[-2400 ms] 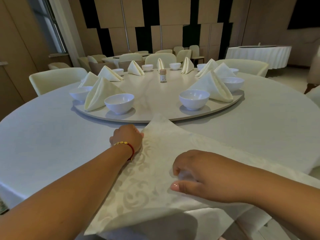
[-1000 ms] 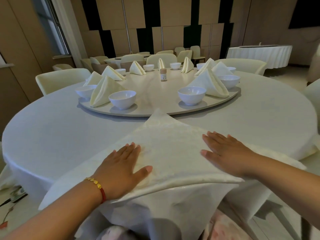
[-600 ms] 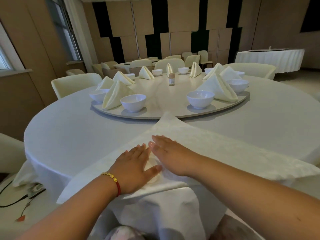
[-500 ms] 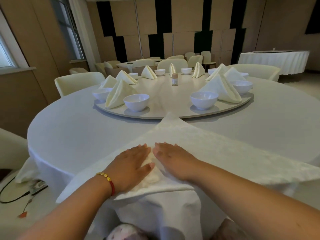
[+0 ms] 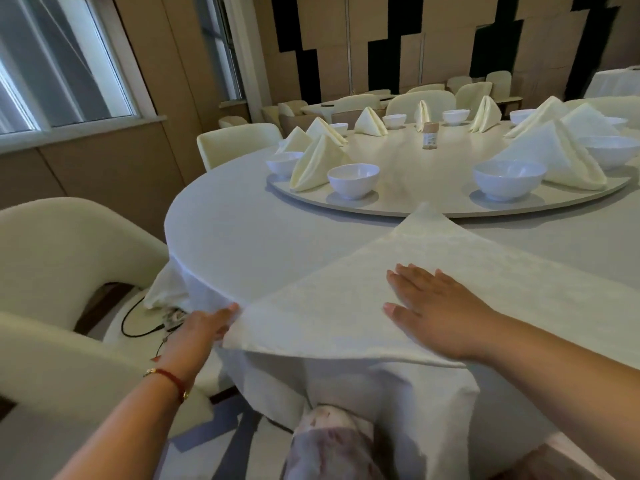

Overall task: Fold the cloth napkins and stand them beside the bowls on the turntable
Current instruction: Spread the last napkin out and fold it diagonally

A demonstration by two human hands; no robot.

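Left hand (image 5: 204, 327) slid out to the napkin (image 5: 415, 271)'s left corner, fingers on it; right hand (image 5: 440, 310) flat, holding nothing; overhang could slip, skewing the fold.

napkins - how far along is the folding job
Done: several folded napkins already stand beside bowls on the turntable. In hand: one napkin lies as a flat triangle, the right hand pressing it, the left hand at its left corner. Left: finish folding it and stand it by the near right bowl.
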